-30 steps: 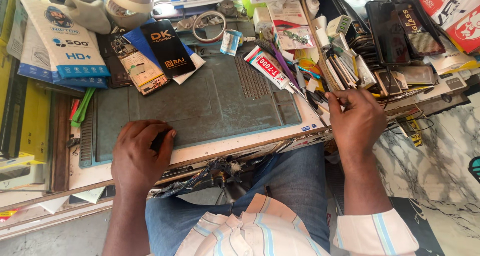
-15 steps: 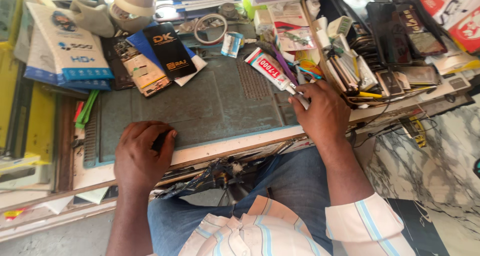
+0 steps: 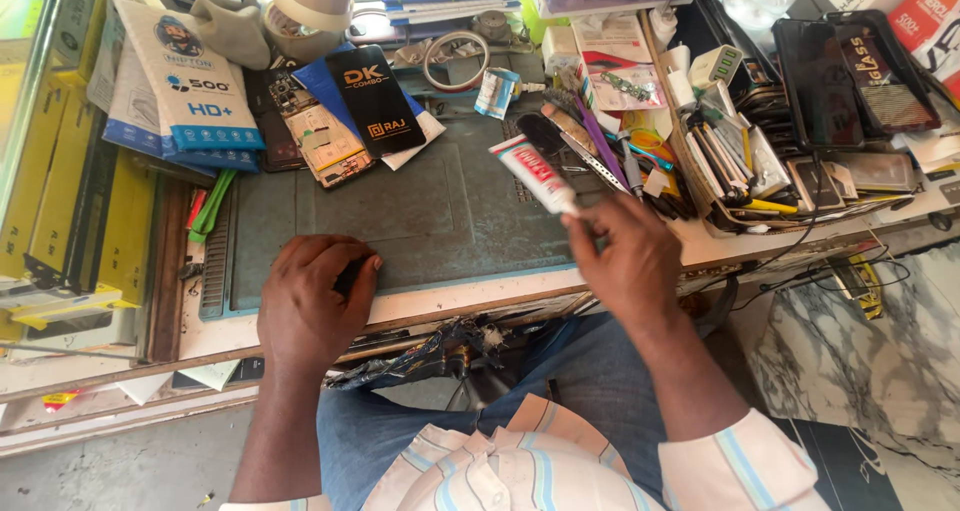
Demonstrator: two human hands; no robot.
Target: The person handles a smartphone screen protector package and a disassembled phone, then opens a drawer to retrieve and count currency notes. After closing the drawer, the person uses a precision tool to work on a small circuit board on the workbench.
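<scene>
- A cluttered repair bench, with a grey-green work mat (image 3: 420,221) in the middle.
- Left hand (image 3: 315,306) lies curled over a small dark object (image 3: 347,276) on the mat's near edge.
- Right hand (image 3: 625,261) pinches a white-and-red glue tube (image 3: 532,174) above the mat's right side.

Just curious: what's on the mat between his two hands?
Head view: only bare blue-green work mat lies between the left hand and the right hand, which holds a white-and-red glue tube.

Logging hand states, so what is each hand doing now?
Left hand: closed over a small dark object on the mat.
Right hand: holding a white tube.
</scene>
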